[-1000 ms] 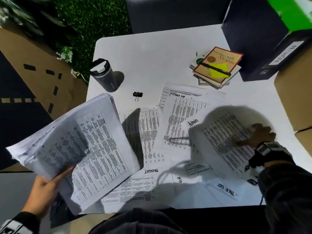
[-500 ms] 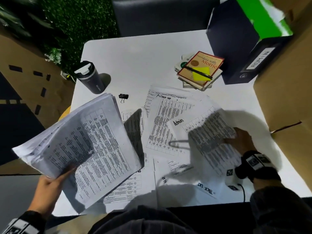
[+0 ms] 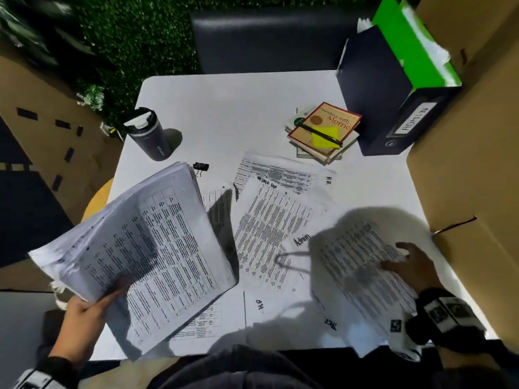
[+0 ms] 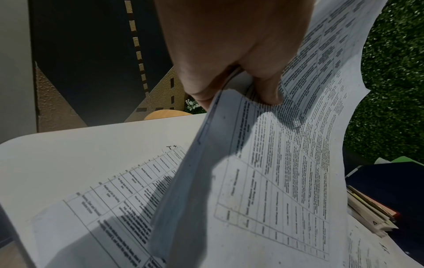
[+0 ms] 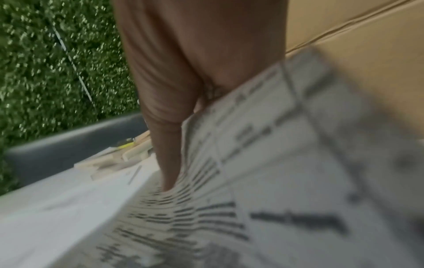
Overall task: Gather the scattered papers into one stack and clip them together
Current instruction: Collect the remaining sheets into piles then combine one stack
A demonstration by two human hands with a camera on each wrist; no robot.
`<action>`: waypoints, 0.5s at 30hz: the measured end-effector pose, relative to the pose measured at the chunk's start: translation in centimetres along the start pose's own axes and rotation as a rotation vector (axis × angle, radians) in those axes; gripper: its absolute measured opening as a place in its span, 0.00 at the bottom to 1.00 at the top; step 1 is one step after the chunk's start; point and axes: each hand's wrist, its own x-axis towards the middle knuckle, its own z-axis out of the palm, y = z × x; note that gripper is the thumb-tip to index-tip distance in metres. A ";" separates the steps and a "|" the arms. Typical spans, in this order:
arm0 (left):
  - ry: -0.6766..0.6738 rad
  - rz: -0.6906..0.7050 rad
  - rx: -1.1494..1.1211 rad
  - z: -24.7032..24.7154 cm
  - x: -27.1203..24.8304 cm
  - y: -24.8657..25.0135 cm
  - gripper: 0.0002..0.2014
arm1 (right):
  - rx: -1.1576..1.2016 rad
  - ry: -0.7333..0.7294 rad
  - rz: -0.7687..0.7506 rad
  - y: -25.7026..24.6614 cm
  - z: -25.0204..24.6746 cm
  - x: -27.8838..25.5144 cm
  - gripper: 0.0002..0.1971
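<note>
The left hand (image 3: 81,313) grips the paper stack (image 3: 146,242) at eight o'clock, while the right hand (image 3: 412,265) pinches a sheet (image 3: 362,265) at four o'clock on the tabletop (image 3: 238,113).

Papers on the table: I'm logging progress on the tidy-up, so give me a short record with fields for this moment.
stack: thick bundle of papers, raised off the table, gripped by the left hand
sheet being picked: printed sheet lifted by the right hand
loose sheets: several remain spread on the table, overlapping
binder clip: black clip on the table, untouched
progress: gathering unfinished, not clipped
</note>
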 end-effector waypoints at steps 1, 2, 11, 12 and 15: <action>-0.005 -0.001 -0.001 0.1 0.0 -0.1 0.14 | 0.010 -0.011 -0.044 0.1 -0.3 -0.2 0.36; -0.009 -0.003 0.002 0.1 0.1 -0.2 0.13 | 0.029 -0.035 -0.097 -0.2 -0.7 -0.6 0.32; -0.044 0.062 -0.006 0.9 0.3 -0.2 0.14 | 0.909 -0.191 -0.166 -5.5 -2.4 -4.2 0.08; -0.048 0.070 -0.006 0.9 0.3 -0.3 0.13 | 0.891 -0.184 -0.152 -6.1 -1.5 -4.2 0.07; -0.051 0.056 -0.012 0.9 0.2 -0.2 0.14 | 0.783 -0.178 -0.099 -7.1 2.8 -3.4 0.05</action>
